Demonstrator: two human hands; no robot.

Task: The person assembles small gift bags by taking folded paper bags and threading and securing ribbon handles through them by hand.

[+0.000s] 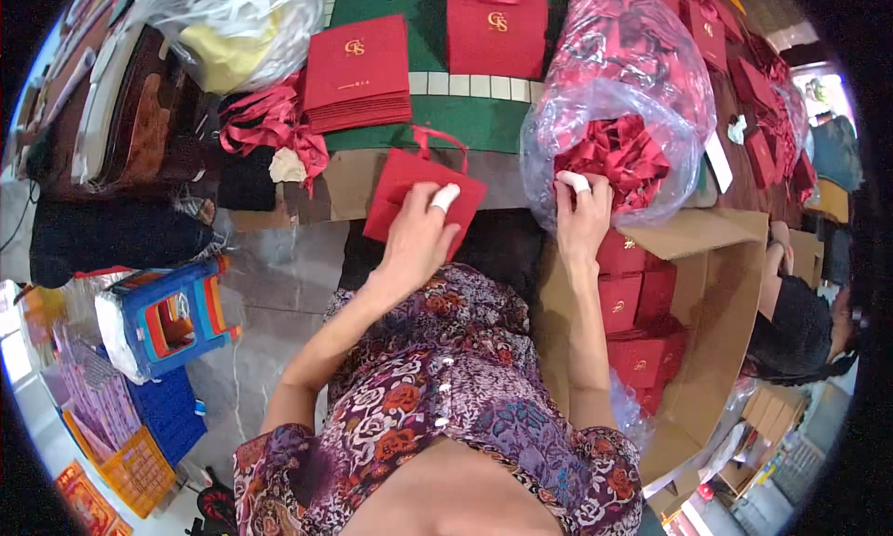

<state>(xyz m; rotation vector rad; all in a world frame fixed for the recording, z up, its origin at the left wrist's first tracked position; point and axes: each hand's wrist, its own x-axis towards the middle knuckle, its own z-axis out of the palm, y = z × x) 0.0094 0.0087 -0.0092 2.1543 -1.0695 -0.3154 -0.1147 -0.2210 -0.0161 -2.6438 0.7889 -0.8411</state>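
Observation:
My left hand (416,227) grips a small red paper gift bag (391,178) in front of my lap, thumb on its right side and fingers across its face. A red ribbon handle (446,134) loops up from its far edge. My right hand (584,210) is at the mouth of a clear plastic bag (688,154), its fingers closed on the red ribbons (628,159) bunched there. What lies under those fingertips is partly hidden. White wrapping covers a fingertip on each hand. Beyond the left hand is a neat stack of red gift bags (357,66).
Loose red ribbons (256,122) lie left of the stack, and more red gift bags (498,33) stand farther back on the green mat (437,117). An open cardboard box (721,294) at my right holds several red bags (642,359). A blue plastic stool (172,322) is at left.

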